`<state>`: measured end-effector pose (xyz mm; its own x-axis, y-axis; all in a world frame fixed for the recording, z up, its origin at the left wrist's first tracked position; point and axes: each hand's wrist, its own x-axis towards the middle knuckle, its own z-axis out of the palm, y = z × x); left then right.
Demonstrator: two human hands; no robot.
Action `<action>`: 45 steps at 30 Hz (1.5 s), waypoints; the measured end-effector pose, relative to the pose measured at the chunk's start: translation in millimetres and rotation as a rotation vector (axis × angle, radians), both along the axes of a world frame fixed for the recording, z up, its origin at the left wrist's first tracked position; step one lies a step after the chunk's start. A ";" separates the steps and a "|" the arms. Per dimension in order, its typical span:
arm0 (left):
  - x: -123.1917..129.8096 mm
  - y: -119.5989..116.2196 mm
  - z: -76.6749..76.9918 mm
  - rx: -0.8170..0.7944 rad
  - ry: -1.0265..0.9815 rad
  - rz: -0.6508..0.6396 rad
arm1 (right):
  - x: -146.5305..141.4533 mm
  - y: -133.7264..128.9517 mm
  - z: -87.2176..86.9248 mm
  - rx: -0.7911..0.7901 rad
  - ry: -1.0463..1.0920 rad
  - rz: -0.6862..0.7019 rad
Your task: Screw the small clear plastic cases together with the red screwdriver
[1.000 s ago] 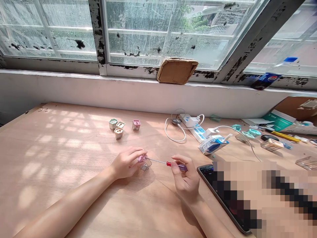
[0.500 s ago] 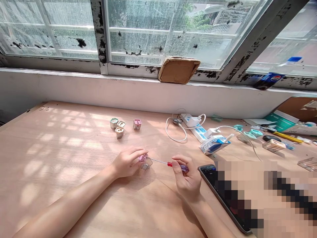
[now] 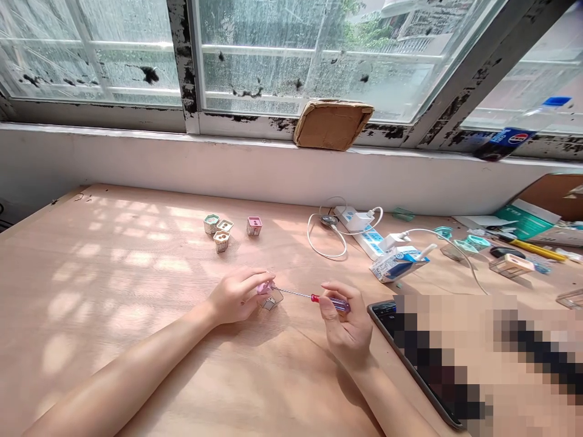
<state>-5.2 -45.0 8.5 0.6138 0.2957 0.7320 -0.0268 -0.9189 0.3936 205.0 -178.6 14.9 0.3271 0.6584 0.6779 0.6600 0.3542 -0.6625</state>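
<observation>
My left hand [image 3: 237, 296] rests on the wooden table, its fingers closed on a small pink plastic part [image 3: 265, 287]. Just below that part, at my fingertips, is a clear faceted case [image 3: 272, 300]; whether the two are joined I cannot tell. My right hand [image 3: 348, 328] is closed around the purple and red handle of a screwdriver [image 3: 341, 304]. The thin metal shaft points left, and its tip meets the pink part. Behind my left hand stand several small boxes: a green-topped one [image 3: 211, 224], cream-topped ones [image 3: 221, 241] and a pink-topped one [image 3: 254, 226].
A white power strip [image 3: 364, 233] with plugs and cables lies at the back, beside a blue and white drink carton [image 3: 398, 265]. Near my right forearm is a phone [image 3: 392, 340]. Green and clear plastic pieces [image 3: 477, 243] and a yellow tool [image 3: 537, 249] lie far right.
The view has shifted slightly, so most things sit a little further right. Both hands keep their hold, with the screwdriver still against the pink part.
</observation>
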 end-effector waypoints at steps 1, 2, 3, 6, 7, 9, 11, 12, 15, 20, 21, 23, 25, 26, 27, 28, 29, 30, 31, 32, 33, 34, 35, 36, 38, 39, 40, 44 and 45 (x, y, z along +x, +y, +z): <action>0.1 0.0 0.4 0.004 0.000 -0.003 | -0.1 0.2 -0.1 -0.002 -0.003 -0.011; 0.2 0.0 0.6 0.006 0.000 -0.006 | -0.3 0.4 -0.1 0.001 -0.008 -0.021; 0.2 0.1 0.6 0.006 0.000 -0.008 | -0.7 0.5 0.0 0.005 -0.013 -0.026; 0.4 0.3 0.0 -0.003 0.000 -0.002 | -2.1 0.5 0.3 0.008 -0.010 -0.011; 0.4 0.3 -0.2 -0.005 -0.001 0.003 | -2.4 0.4 0.3 0.005 -0.007 -0.001; 0.5 0.3 -0.3 -0.004 -0.004 0.009 | -2.5 -0.1 0.0 -0.002 -0.005 0.015; 0.7 0.2 0.0 0.002 -0.007 0.009 | -1.8 -0.5 -0.5 -0.011 -0.004 0.022; 0.8 0.1 0.3 0.005 -0.008 0.009 | -1.3 -0.6 -0.8 -0.014 -0.005 0.022; 1.0 0.0 0.7 0.006 -0.007 0.009 | 0.2 -0.6 -0.7 -0.042 -0.013 0.002; 0.4 0.7 -0.5 0.010 -0.001 0.002 | -0.8 -0.1 2.6 -0.021 -0.047 -0.037; 0.2 0.9 -1.0 0.006 0.001 0.003 | -1.3 -0.2 3.4 -0.011 -0.051 -0.031; -0.1 1.3 -2.2 0.000 0.002 0.006 | -2.2 -0.6 4.5 -0.002 -0.053 -0.009; -0.3 1.5 -3.6 -0.007 -0.001 0.005 | -2.6 -0.8 5.0 -0.004 -0.046 0.006; -0.3 1.6 -4.2 -0.010 -0.005 0.005 | -2.7 -0.7 5.1 -0.006 -0.041 0.012; -0.3 1.6 -4.8 -0.013 -0.009 0.005 | -2.8 -0.5 5.2 -0.011 -0.036 0.016; -0.3 1.6 -5.2 -0.015 -0.013 0.005 | -2.8 -0.1 5.3 -0.013 -0.033 0.016; -0.2 1.5 -5.4 -0.017 -0.015 0.006 | -2.9 0.3 5.3 -0.017 -0.032 0.010; -0.1 1.5 -5.4 -0.017 -0.017 0.008 | -3.1 0.7 5.5 -0.022 -0.032 -0.002; 0.0 1.4 -5.3 -0.016 -0.018 0.008 | -3.3 0.9 5.7 -0.026 -0.033 -0.018; 0.2 1.3 -4.9 -0.017 -0.018 0.007 | -3.7 0.9 6.0 -0.028 -0.034 -0.037; 0.3 1.2 -4.5 -0.019 -0.016 0.003 | -4.0 0.8 6.4 -0.030 -0.036 -0.054; 0.5 1.2 -4.0 -0.023 -0.015 -0.001 | -4.4 0.6 6.9 -0.027 -0.039 -0.068; 0.7 1.1 -3.5 -0.027 -0.014 -0.006 | -4.7 0.3 7.5 -0.021 -0.042 -0.080; 0.8 1.1 -3.1 -0.032 -0.013 -0.012 | -4.9 -0.1 8.1 -0.010 -0.047 -0.090; 0.9 1.2 -2.7 -0.045 -0.018 -0.017 | -5.2 -0.5 9.5 0.018 -0.060 -0.099; 0.9 1.3 -2.7 -0.051 -0.022 -0.017 | -5.3 -0.6 10.1 0.030 -0.065 -0.100; 0.8 1.3 -2.7 -0.057 -0.025 -0.014 | -5.5 -0.5 10.5 0.035 -0.069 -0.099; 0.0 0.6 -2.5 -0.055 -0.018 -0.007 | -7.2 0.5 10.7 0.000 -0.069 -0.090; -0.1 0.4 -2.2 -0.051 -0.018 -0.009 | -7.8 0.8 10.5 -0.006 -0.068 -0.084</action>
<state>-5.4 -44.6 6.4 0.6032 0.3274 0.7273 -0.0422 -0.8975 0.4390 197.2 -177.8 25.4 0.3348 0.6346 0.6965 0.7310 0.2915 -0.6170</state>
